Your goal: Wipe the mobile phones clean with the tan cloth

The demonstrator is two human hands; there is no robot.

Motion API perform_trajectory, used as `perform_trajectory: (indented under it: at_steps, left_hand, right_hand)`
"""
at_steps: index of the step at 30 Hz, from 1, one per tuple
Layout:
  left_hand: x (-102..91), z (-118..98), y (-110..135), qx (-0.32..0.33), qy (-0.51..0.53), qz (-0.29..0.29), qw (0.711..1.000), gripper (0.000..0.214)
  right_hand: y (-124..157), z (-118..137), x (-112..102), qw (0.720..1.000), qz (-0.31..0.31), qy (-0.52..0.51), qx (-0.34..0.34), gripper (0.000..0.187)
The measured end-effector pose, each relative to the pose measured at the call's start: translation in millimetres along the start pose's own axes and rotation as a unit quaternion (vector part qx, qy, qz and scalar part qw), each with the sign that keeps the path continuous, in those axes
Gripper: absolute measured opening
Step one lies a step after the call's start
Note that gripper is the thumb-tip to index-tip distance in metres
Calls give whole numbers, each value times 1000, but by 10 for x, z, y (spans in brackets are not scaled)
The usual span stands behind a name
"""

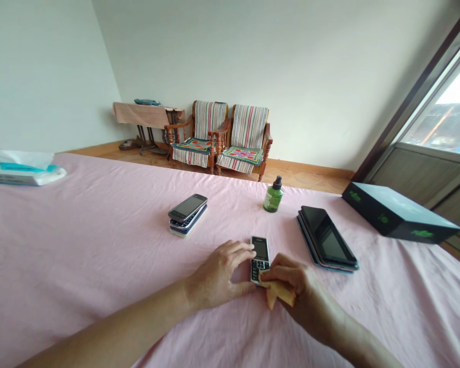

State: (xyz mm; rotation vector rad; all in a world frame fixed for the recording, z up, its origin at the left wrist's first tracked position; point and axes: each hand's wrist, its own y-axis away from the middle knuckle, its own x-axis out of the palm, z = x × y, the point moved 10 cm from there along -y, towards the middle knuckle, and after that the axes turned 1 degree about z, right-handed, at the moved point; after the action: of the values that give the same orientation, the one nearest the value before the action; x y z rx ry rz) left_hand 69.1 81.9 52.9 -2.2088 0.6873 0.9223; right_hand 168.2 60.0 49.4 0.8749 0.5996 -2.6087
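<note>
A small keypad phone (259,249) is laid face up on the pink cloth (111,245), its screen end pointed away from the person and its lower keys partly covered. Its left side is touched by the left hand (223,275), whose fingers are loosely spread, with the thumb set near the phone's lower corner; by this contact the phone seems to be steadied rather than gripped. A folded yellow wiping cloth (282,292) is pinched between the thumb and fingers of the right hand (303,286), and its front edge is brought against the lower keypad.

The step in hand is judged to be the wiping of the keypad. For the next move, light pressure is called for as the wiping cloth is passed over the keys and up to the screen, while the phone is braced from the left so that no sliding is allowed on the soft fabric.

Beyond the left hand, a stack of phones (188,208) is placed, slightly uneven. A green spray bottle (272,198) is stood upright farther back, and a pile of tablets (325,236) is set to the right, near a black box (400,217).
</note>
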Motion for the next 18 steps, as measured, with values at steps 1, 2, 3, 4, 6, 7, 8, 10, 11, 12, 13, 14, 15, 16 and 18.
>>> perform_trajectory:
  at_steps: [1,2,3,4,6,7,8,10,11,12,13,14,15,16,18]
  left_hand:
    - [-4,-3,-2,0,-1,-1,1000,47]
    - [-6,-6,-4,0,-1,-1,1000,46]
    - [-6,-8,-6,0,-1,-1,1000,46]
    - [-7,-9,-8,2,-1,-2,1000,45]
    - [-4,-8,-8,4,0,-3,1000,45]
    - [0,-5,-7,5,1,-2,1000,46]
    - [4,-1,-5,6,0,-2,1000,47]
    - [10,10,-1,5,-3,-2,1000,49]
    - [14,14,1,5,-4,-1,1000,50]
    - [15,13,2,7,-5,-1,1000,51]
    - [15,7,1,10,-5,0,1000,51]
    - [16,-1,0,15,-5,1,1000,51]
    - [16,-12,-2,19,-4,2,1000,51]
    - [13,-21,-5,23,-2,2,1000,50]
    - [8,-31,-10,27,3,0,1000,48]
  right_hand:
    - [4,19,20,1000,10,-8,4,27]
    - [4,29,25,1000,13,-12,9,28]
    - [-2,31,17,1000,7,-11,13,28]
    - [-11,27,0,1000,-4,-6,16,29]
    - [-36,-5,-40,999,-31,11,23,28]
    - [-49,-28,-57,998,-44,21,26,27]
    - [-63,-51,-69,998,-54,31,28,25]
    - [-93,-99,-91,996,-70,55,30,22]
    - [-113,-122,-101,994,-77,69,29,21]
    - [-138,-142,-113,993,-82,85,26,21]
    - [-171,-166,-129,991,-87,101,25,21]
    - [-212,-187,-141,989,-89,118,22,21]
    - [-261,-203,-160,986,-94,138,17,20]
    - [-318,-227,-172,985,-94,146,15,20]
    - [-441,-272,-186,984,-93,154,9,21]
